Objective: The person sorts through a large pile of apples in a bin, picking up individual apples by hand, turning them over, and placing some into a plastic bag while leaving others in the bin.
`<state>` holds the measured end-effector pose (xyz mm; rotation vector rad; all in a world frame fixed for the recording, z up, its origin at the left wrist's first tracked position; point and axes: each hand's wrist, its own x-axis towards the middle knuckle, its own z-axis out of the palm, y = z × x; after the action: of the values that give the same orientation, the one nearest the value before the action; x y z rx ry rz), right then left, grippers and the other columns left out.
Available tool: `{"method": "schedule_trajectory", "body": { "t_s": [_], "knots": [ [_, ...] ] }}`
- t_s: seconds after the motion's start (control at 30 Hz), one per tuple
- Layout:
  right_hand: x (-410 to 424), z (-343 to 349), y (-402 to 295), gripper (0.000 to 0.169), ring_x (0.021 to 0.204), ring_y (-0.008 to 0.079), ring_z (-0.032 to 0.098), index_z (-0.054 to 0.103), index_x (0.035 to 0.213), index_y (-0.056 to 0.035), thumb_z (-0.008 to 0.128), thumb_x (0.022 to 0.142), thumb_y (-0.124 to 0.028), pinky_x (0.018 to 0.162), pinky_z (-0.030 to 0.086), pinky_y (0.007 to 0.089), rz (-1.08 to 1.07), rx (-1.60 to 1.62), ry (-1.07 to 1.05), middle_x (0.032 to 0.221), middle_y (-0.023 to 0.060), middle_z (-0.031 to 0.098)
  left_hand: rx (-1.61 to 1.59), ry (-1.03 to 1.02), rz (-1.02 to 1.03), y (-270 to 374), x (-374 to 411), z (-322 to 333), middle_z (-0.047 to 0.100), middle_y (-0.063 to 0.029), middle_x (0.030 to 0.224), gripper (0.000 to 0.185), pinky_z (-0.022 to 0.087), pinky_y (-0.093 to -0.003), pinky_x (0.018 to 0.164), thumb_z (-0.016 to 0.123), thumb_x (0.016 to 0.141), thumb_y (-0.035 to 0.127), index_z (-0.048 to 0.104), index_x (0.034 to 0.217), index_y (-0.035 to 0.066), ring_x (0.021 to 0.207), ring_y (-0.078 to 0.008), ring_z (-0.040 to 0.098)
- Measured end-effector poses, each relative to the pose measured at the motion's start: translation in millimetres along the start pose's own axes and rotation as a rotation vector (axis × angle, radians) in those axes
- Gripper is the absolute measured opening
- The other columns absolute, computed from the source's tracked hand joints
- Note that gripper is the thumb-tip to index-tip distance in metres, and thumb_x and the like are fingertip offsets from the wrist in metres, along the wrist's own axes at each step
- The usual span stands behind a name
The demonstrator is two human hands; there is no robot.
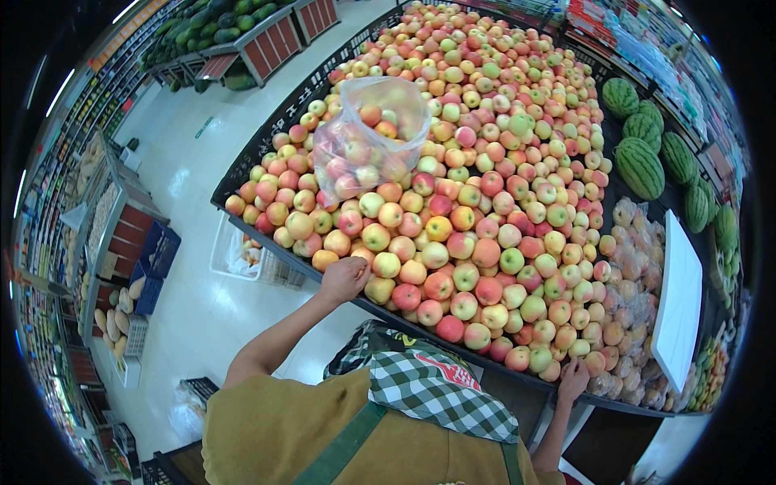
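A wide bed of red and yellow-green apples (464, 242) fills the black display bin (262, 140) before me. My left hand (347, 280) rests at its front edge with fingers curled against the nearest apples; whether it grips anything is hidden. Farther right along that edge, my right hand (573, 381) is beside the last loose apples, its fingers bent and partly out of sight. On top of the heap, beyond my left hand, sits an open clear plastic bag (370, 148) with several apples inside. Neither hand touches the bag.
Plastic-wrapped fruit (633, 291) and a white panel (679, 303) border the apples on the right, with striped watermelons (639, 168) behind. A white basket (235, 251) stands on the floor left of the bin. Blue crates (156, 251) and a melon stand (267, 45) are across the aisle.
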<state>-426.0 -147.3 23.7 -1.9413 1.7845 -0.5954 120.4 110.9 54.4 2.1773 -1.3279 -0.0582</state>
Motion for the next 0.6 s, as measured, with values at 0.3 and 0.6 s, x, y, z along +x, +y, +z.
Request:
{"method": "schedule_trajectory", "body": {
  "t_s": [0.3, 0.6],
  "knots": [
    [4.6, 1.8, 23.1, 0.039, 0.052, 0.0214, 0.05, 0.054, 0.07, 0.0032, 0.053, 0.098, -0.024, 0.054, 0.041, 0.0381, -0.055, -0.035, 0.082, 0.058, 0.0102, 0.054, -0.016, -0.149, -0.005, -9.7, -1.6, 4.2, 0.064, -0.0135, 0.076, 0.017, 0.049, -0.044, 0.061, 0.06, 0.087, 0.022, 0.064, 0.085, 0.006, 0.072, -0.0334, 0.062],
    [8.9, 0.9, 14.3, 0.04, 0.051, 0.0197, 0.053, 0.058, 0.072, 0.0032, 0.055, 0.097, -0.028, 0.052, 0.042, 0.0371, -0.06, -0.062, 0.057, 0.058, 0.0106, 0.057, -0.064, -0.141, -0.024, -7.7, 1.2, -1.4, 0.061, -0.0126, 0.071, 0.023, 0.046, -0.0453, 0.057, 0.062, 0.086, 0.024, 0.057, 0.074, 0.005, 0.066, -0.0331, 0.06]
  ]
}}
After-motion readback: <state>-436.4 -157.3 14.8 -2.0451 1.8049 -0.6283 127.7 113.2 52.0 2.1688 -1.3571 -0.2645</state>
